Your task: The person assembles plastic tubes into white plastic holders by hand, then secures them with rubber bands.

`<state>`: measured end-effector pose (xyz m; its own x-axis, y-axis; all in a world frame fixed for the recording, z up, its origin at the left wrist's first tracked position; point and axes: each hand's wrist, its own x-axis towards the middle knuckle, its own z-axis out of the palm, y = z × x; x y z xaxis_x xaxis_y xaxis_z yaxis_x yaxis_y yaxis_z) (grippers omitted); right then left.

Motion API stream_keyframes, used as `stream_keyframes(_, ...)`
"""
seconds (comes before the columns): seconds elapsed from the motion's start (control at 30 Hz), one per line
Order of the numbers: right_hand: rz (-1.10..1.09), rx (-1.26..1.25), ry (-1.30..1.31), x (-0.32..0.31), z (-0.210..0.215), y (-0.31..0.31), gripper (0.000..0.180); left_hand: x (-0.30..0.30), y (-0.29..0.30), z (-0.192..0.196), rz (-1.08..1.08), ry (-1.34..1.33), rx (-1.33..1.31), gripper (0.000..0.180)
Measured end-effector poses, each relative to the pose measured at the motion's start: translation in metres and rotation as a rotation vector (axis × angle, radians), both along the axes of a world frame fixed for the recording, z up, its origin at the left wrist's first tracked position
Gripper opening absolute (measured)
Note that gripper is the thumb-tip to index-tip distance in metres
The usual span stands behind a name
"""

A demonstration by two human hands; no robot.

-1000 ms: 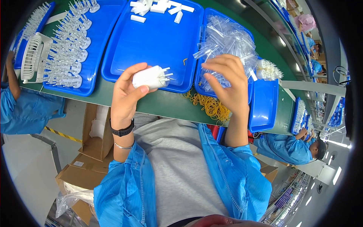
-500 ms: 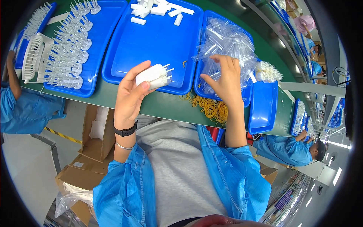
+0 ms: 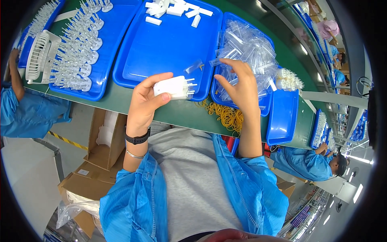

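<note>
My left hand [image 3: 145, 97] is closed round a white plastic piece [image 3: 171, 88] with several thin prongs pointing right. It hangs over the near edge of the middle blue tray [image 3: 161, 52]. My right hand [image 3: 242, 82], thumb and fingers apart, is above a blue tray of clear plastic tubes [image 3: 252, 48], and I see nothing between its fingers. A single clear tube [image 3: 193, 66] shows over the middle tray, between my hands; whether it lies there or is in the air I cannot tell.
White blocks [image 3: 175, 10] lie at the middle tray's far end. Yellow rubber bands [image 3: 229, 117] are heaped by the table's near edge. Pronged white parts [image 3: 76, 52] fill a left tray, beside a white slatted piece [image 3: 38, 58]. Co-workers in blue sit left [image 3: 34, 109] and right [image 3: 302, 161].
My left hand has shifted right and turned the white piece, so a broader flat side shows. A clear tube has appeared over the middle tray. My right hand has barely moved.
</note>
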<state>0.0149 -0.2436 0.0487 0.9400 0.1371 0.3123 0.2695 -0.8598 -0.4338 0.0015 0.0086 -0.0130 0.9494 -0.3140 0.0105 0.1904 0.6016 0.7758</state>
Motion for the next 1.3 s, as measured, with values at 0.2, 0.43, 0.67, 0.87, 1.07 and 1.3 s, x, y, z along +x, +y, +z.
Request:
stream_keyframes(0.2, 0.204, -0.18, -0.066, 0.005, -0.004, 0.02, 0.038, 0.001, 0.005, -0.002, -0.007, 0.057, 0.018, 0.046)
stream_keyframes(0.43, 0.266, -0.407, -0.139, 0.042, -0.029, 0.043, 0.046, 0.0, 0.0, 0.003, 0.016, -0.003, 0.006, 0.048)
stream_keyframes(0.67, 0.347, -0.549, 0.003, 0.067, -0.033, 0.046, 0.03, -0.001, 0.002, 0.006, 0.031, -0.061, 0.048, 0.049)
stream_keyframes(0.87, 0.408, -0.105, -0.052, 0.064, -0.017, 0.038, 0.021, -0.002, 0.003, 0.01, 0.04, -0.076, 0.03, 0.047)
stream_keyframes(1.07, 0.412, 0.458, 0.054, 0.032, 0.037, 0.033, 0.022, 0.0, 0.003, 0.007, 0.083, -0.17, 0.054, 0.037)
stream_keyframes(1.3, 0.451, 0.485, 0.141, 0.006, 0.048, 0.032, 0.019, 0.003, 0.001, 0.006, 0.08, -0.213, 0.067, 0.034)
